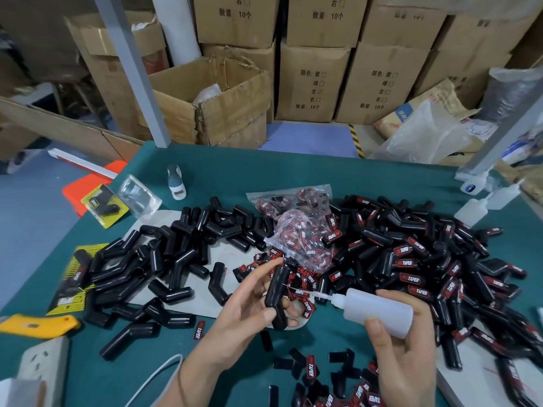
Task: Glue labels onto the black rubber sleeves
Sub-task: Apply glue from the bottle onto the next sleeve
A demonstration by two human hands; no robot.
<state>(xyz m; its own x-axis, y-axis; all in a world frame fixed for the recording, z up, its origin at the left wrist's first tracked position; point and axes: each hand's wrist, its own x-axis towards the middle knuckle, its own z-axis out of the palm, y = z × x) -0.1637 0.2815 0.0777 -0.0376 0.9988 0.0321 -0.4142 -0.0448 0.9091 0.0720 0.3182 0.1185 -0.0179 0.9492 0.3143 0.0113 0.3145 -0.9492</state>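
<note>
Nearest, loose labels (pixel 311 371) lie on the green worktop (pixel 235 171). Just above, right hand (pixel 402 345) grips a white glue bottle (pixel 379 311), nozzle pointing left twd the black sleeve (pixel 276 295) held upright in left hand (pixel 249 312), thumb & fingers curled round it. Farther back: unlabelled sleeves (pixel 164 254) at left, labelled sleeves (pixel 426 259) at right, w/ a bag of labels (pixel 296 230) between. Cardboard boxes (pixel 314 80) behind.

Power strip (pixel 41 368) cut off at left edge. Labels (pixel 338 399) cropped by bottom edge. Right sleeve pile (pixel 523 362) blurred, running off frame. Glue nozzle tip (pixel 316 294) too thin to place against held sleeve (pixel 276 295).
</note>
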